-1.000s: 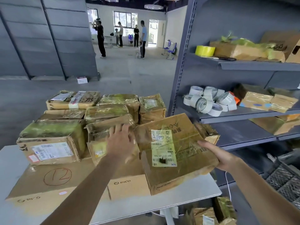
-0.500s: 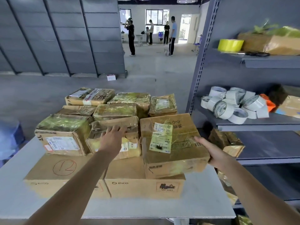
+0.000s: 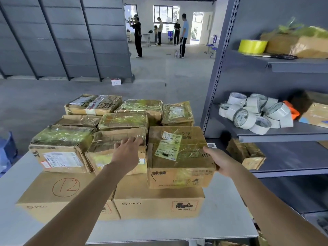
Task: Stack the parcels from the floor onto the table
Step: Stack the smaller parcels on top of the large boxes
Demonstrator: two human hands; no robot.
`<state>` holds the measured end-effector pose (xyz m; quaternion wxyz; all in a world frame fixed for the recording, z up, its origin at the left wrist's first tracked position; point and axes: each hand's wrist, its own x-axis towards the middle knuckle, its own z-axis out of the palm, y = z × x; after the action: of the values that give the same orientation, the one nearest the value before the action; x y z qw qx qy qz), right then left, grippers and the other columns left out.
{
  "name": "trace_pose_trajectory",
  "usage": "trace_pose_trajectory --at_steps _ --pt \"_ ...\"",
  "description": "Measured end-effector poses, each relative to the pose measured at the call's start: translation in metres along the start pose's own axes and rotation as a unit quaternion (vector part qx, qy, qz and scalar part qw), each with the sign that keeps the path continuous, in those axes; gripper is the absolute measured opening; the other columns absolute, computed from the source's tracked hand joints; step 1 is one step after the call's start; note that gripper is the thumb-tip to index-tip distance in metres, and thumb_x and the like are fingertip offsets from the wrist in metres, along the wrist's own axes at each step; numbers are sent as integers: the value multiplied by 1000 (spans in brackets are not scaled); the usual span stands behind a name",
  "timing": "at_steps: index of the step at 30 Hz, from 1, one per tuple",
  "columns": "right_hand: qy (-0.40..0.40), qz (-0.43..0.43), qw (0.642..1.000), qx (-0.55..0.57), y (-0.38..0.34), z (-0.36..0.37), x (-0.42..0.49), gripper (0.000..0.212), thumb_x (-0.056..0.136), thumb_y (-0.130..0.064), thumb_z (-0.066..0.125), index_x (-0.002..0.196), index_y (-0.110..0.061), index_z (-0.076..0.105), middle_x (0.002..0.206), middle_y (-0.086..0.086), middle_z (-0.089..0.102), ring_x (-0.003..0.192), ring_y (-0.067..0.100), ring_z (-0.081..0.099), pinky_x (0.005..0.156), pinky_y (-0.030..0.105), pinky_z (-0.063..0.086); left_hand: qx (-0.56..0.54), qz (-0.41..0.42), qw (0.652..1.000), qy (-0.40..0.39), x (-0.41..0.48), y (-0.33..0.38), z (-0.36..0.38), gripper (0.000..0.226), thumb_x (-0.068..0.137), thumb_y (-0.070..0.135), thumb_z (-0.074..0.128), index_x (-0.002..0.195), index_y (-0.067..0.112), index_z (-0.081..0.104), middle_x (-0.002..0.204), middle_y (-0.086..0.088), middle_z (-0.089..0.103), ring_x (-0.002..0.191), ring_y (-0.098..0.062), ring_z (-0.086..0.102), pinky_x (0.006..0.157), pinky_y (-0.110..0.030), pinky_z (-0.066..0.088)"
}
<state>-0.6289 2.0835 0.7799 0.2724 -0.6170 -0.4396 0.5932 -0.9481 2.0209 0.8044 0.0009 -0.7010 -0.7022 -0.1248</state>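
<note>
The right hand (image 3: pixel 221 161) has its grip closed on the right edge of the labelled parcel (image 3: pixel 177 157), thumb on top. The parcel sits just left of that grip, atop the PICO carton (image 3: pixel 158 203) on the tabletop (image 3: pixel 221 226). The left hand (image 3: pixel 126 153) has a wide grip, fingers straight, resting on the taped parcel (image 3: pixel 106 137) that touches the labelled parcel's left side.

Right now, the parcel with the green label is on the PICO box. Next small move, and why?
Probably let the right hand release the green-labelled parcel and draw back. The parcel looks seated flat on the PICO box, with its left side against the taped parcel under the left hand, so it seems to need no more support.
</note>
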Motion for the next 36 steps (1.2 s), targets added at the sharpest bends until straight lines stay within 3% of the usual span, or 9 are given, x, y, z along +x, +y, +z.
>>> trace_pose_trajectory --at_steps 5,9,13,15,18,27,31,33,36 --pt "35 -1 999 -36 -10 12 3 33 102 -30 41 123 -10 56 113 20 64 107 35 61 84 39 43 -36 47 998 11 2 -20 2 61 73 -18 38 119 21 51 122 2 52 119 -24 41 102 -40 32" --pt "105 -37 984 -136 -17 19 4 32 97 -21 41 124 -11 56 112 17 61 104 32 58 89 39 45 -43 74 996 28 2 -33 4 54 81 -13 40 119 22 54 122 4 53 118 -23 43 100 -36 34" --pt "169 -115 913 -353 -36 30 -3 45 93 -22 49 137 -14 44 107 6 62 88 24 63 66 34 48 -59 89 994 21 1 -40 3 40 89 3 46 122 24 53 125 2 52 122 -22 41 103 -37 34" --pt "194 -127 860 -455 -45 39 -5 53 94 -25 50 144 -13 37 129 10 53 106 28 59 79 39 52 -50 87 995 12 1 -46 1 41 89 11 51 127 27 49 127 3 49 126 -21 36 105 -37 33" --pt "203 -148 810 -529 -53 61 -6 48 95 -28 49 141 -17 42 138 10 44 118 30 49 89 46 51 -39 67 997 9 3 -58 -3 43 87 18 56 128 29 48 127 3 46 127 -20 33 105 -38 33" --pt "172 -217 805 -525 -78 149 7 42 98 -29 46 138 -21 43 133 6 50 115 25 51 86 42 52 21 88 994 -66 16 -80 -22 56 82 41 62 133 30 41 137 -1 36 134 -24 26 107 -43 31" --pt "113 -262 802 -524 -99 188 19 47 98 -23 43 144 -24 37 132 9 48 92 21 59 64 32 47 56 80 991 -96 22 -102 -28 74 77 36 68 141 33 29 145 -4 30 138 -28 22 111 -48 26" --pt "80 -260 801 -533 -111 203 27 53 97 -12 40 148 -25 33 134 11 49 94 24 60 64 34 48 80 77 988 -111 26 -110 -31 86 75 34 71 144 35 21 146 -6 27 139 -31 18 113 -53 24" --pt "52 -224 816 -530 -123 215 35 64 93 1 38 149 -28 32 110 9 62 67 20 58 48 32 42 100 68 982 -144 30 -123 -32 100 71 39 76 148 34 12 153 -9 16 143 -35 8 113 -62 18"
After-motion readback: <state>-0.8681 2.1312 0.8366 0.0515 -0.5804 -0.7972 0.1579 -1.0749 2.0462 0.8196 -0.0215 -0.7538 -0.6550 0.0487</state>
